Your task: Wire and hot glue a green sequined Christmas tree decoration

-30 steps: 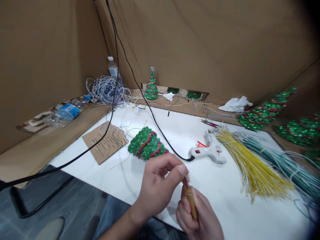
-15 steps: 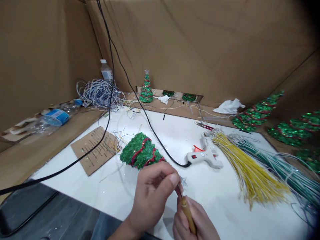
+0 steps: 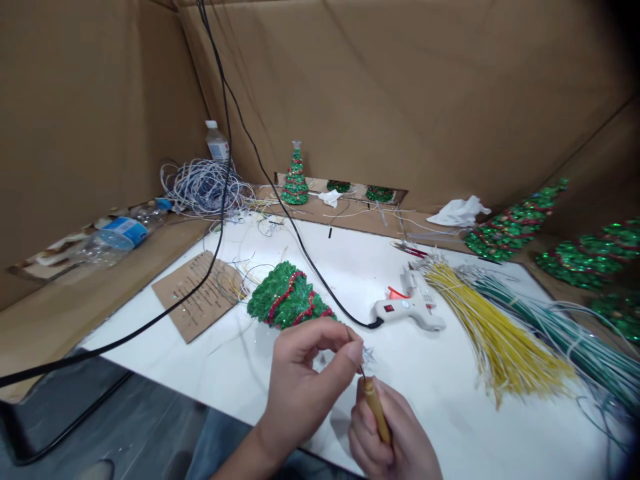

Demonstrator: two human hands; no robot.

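Note:
My right hand (image 3: pixel 387 430) is closed around the wooden handle of an awl (image 3: pixel 376 408), its thin metal shaft pointing up to my left fingertips. My left hand (image 3: pixel 313 380) is closed, thumb and forefinger pinched together at the shaft's upper end; what lies between them is hidden. Just beyond those fingertips a small clear star (image 3: pixel 369 357) shows. A green glittery Christmas tree (image 3: pixel 285 297) with red garland lies on its side behind my left hand. Its narrow end runs behind the hand, so I cannot tell whether the star is joined to it.
A white glue gun (image 3: pixel 410 307) lies right of centre, its black cord (image 3: pixel 320 273) crossing the table. Bundles of yellow wires (image 3: pixel 495 333) and green wires (image 3: pixel 555 327) lie at right. Cardboard (image 3: pixel 197 297) sits left. More trees (image 3: pixel 515 223), bottles (image 3: pixel 123 233) and coiled wire (image 3: pixel 203 190) line the edges.
The view has shifted slightly. Both hands keep nearly the same pose, with the awl's shaft still at my left fingertips; the star shows a little more clearly.

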